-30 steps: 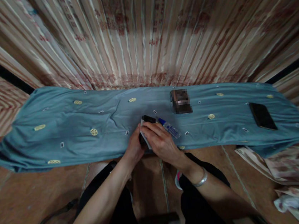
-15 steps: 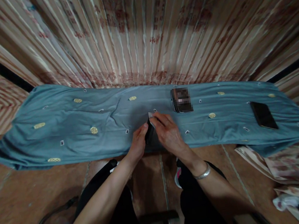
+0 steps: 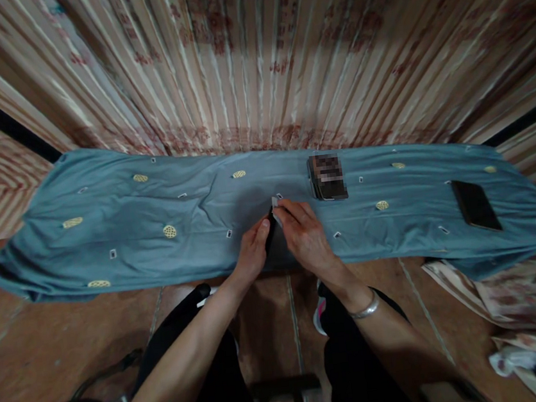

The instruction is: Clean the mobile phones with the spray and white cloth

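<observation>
Head cam shows both hands meeting at the near middle of the blue-green cloth (image 3: 120, 224). Left hand (image 3: 252, 254) is curled round a small dark object (image 3: 270, 221) pressed between the two hands; it's mostly hidden, so its type can't be told. Right hand (image 3: 303, 235) pinches a small white wipe or slip (image 3: 275, 203) at the object's top, thumb & fingertips closed tight on it, w/ a silver bangle (image 3: 365, 309) on that wrist. Judged from this, the rubbing goes best w/ the left hand bracing the object low & firm, while the right keeps short, light strokes so the slip doesn't tear or slide off. Blurred dark pack (image 3: 327, 177) lies just beyond the hands, black phone (image 3: 475, 205) well apart at the right
</observation>
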Demonstrator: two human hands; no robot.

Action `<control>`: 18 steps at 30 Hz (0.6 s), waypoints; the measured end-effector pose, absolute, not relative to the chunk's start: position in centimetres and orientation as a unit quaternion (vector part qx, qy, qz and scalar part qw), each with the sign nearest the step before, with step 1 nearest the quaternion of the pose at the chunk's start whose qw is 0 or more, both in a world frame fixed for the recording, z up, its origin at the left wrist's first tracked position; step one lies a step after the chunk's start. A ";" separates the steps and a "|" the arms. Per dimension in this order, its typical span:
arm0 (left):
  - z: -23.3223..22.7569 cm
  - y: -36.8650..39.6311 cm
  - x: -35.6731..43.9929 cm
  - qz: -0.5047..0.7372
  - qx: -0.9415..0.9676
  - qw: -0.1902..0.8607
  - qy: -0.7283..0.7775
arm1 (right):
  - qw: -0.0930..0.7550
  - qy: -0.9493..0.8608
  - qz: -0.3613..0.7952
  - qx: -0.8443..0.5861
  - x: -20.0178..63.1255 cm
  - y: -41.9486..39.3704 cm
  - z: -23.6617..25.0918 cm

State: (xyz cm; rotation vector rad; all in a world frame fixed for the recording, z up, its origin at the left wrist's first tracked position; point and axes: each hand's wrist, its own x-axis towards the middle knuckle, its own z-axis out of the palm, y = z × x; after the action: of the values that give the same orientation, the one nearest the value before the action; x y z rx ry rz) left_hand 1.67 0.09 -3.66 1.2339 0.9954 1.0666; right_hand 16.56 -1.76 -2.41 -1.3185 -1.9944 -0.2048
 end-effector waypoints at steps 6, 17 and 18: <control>-4.3 0.9 1.2 0.472 0.542 0.541 0.437 | 0.344 -0.786 -0.056 -0.511 15.7 -2.3 -2.5; -4.2 0.3 1.4 0.463 0.523 0.545 0.464 | 0.377 -0.765 -0.044 -0.520 16.8 -1.8 -2.5; -4.2 0.3 1.4 0.464 0.525 0.542 0.465 | 0.374 -0.767 -0.052 -0.519 16.7 -1.8 -2.6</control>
State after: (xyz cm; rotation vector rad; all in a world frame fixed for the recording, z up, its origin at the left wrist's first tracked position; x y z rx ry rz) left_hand 1.38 0.35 -4.21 1.2470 1.1040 1.1015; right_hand 16.73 -1.82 -2.57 -1.3293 -1.9634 -0.1335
